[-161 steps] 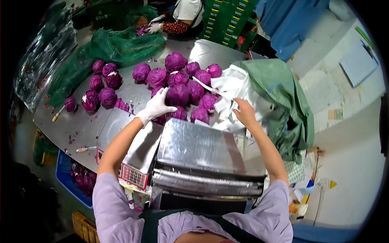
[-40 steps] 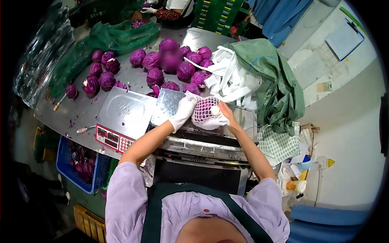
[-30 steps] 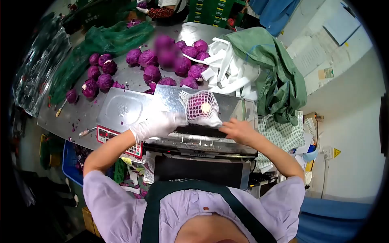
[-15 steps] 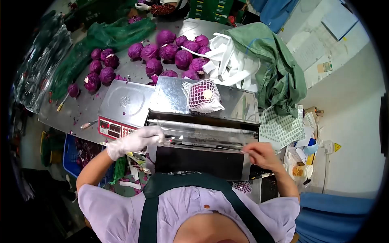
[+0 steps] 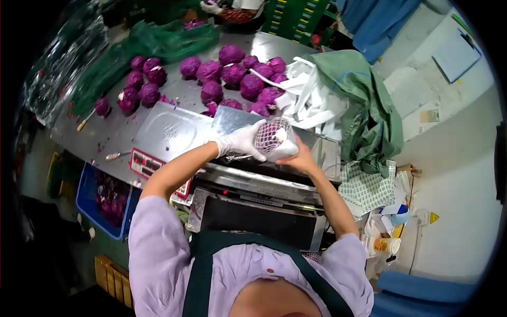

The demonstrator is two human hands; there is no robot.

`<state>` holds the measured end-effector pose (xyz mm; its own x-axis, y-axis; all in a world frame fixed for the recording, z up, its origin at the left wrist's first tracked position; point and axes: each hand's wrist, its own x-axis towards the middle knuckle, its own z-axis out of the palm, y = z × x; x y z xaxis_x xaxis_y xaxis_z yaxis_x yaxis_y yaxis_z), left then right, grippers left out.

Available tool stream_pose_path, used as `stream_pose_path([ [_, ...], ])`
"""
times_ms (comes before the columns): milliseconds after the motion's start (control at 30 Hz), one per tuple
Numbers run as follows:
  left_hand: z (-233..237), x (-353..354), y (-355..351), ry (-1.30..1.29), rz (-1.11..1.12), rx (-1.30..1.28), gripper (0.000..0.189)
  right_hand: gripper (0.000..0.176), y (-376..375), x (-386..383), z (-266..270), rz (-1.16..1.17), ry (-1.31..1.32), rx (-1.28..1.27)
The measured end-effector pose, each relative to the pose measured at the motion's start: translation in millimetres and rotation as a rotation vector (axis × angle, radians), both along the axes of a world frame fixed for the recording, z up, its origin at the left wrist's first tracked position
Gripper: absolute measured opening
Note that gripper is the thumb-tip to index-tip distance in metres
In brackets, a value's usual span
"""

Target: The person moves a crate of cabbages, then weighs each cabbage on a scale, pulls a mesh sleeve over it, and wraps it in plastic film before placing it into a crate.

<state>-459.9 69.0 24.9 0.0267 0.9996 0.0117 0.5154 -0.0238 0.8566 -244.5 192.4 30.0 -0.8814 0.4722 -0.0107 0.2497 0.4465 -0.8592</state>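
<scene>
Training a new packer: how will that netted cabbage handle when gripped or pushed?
Probably rolls: the cabbage is round and the steel plate by it looks smooth. Likely firm and heavy for its size; left hand and right hand both cup it. The net should add grip, so slipping seems unlikely.

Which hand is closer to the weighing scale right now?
Left. The gloved left hand holds the netted red cabbage just beside the pan of the weighing scale; the bare right hand cups the cabbage's other side, farther away.

Both hands, gloved left hand (image 5: 240, 142) and bare right hand (image 5: 297, 158), gripping netted cabbage (image 5: 272, 137), above wrapping machine (image 5: 264, 182)
</scene>
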Motion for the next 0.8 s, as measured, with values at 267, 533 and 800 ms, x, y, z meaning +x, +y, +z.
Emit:
stream_pose_path([
  [267,25.0,53.6,-78.6,-0.109,0.097,-0.083,0.091,0.072,-63.4,54.9,10.6,0.056,0.218,-0.279],
  [533,0.2,99.3,-174.4,-1.061,-0.183,-0.988,0.086,0.075,-162.1,99.4,-37.6,-0.079,-0.461,-1.179],
  [800,-14.4,98.4,-231.0,-0.520,0.103,-0.652,0.065,0.035,-224.4,147.5,-34.6,-0.316,-0.103,-0.246],
])
